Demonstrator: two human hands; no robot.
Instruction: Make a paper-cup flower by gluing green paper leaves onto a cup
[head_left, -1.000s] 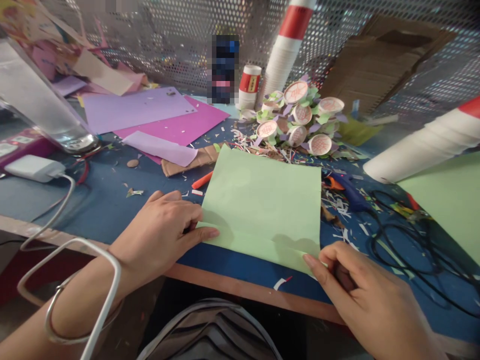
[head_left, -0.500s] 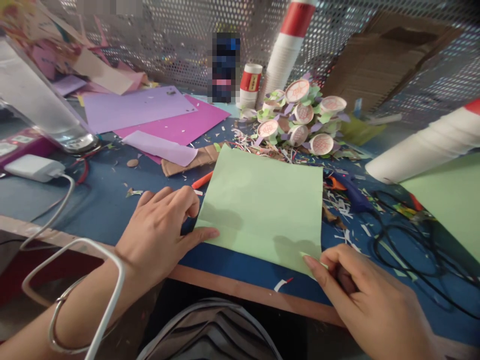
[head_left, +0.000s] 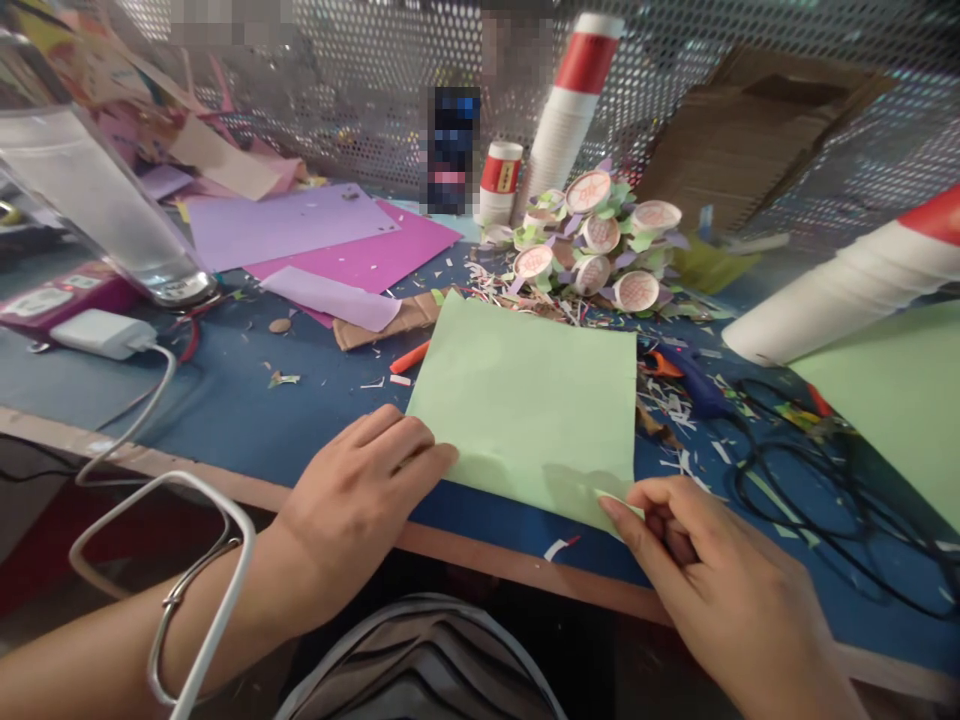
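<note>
A light green paper sheet lies on the blue table in front of me, its near edge folded up a little. My left hand pinches the sheet's near left corner, fingers curled on the edge. My right hand pinches the near right corner between thumb and forefinger, the other fingers curled in.
Purple and magenta sheets lie at the back left. A cluster of decorated paper cups and paper scraps sit behind the sheet. Cup stacks, a blue glue gun, black cords, a white charger and another green sheet surround it.
My left hand has slid right and nearer along the sheet's near edge. The sheet's near fold has drawn in slightly; my right hand stays on its corner.
</note>
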